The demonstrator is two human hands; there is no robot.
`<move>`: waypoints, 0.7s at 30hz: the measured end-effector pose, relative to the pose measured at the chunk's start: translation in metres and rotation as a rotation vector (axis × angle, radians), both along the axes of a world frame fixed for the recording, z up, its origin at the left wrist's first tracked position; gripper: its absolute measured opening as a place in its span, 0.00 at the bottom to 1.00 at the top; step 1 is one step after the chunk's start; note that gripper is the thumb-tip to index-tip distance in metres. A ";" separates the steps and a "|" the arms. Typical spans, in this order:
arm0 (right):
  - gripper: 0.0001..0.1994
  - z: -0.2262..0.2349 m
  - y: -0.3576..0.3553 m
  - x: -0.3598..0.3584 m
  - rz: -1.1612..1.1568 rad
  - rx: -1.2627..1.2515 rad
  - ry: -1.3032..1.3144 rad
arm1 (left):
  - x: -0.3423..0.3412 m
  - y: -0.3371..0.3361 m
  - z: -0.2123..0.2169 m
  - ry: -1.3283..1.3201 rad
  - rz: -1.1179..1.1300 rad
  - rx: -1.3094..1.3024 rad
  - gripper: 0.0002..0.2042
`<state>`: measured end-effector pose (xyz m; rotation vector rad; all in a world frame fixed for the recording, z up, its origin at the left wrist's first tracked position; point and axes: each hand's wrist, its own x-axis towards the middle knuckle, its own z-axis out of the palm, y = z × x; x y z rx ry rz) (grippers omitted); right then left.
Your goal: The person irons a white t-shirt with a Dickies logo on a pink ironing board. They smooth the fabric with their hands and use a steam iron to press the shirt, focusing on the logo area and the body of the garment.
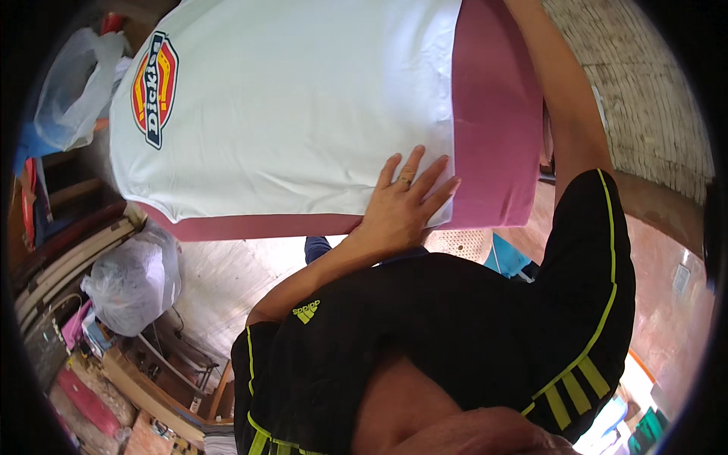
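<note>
A white T-shirt (303, 106) with a red, yellow and blue badge print (155, 89) lies stretched flat over a pink board (497, 129). My left hand (406, 201) lies palm down on the shirt's hem at the board's near edge, fingers spread and holding nothing. A ring shows on one finger. My right forearm (565, 98) runs up along the board's right side, and its hand is out of the picture at the top. I wear a black shirt with yellow-green stripes (470, 334).
A filled clear plastic bag (133, 284) sits under the board's left end, and another bag (72, 87) hangs at upper left. Wooden planks and clutter (114, 371) fill the lower left. A pale brick surface (644, 98) is at the right.
</note>
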<state>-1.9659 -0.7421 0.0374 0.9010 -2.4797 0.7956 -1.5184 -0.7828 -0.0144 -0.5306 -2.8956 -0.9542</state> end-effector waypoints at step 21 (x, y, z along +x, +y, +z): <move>0.32 -0.081 0.035 0.074 0.053 0.315 0.233 | -0.037 0.041 -0.022 0.146 -0.147 0.164 0.36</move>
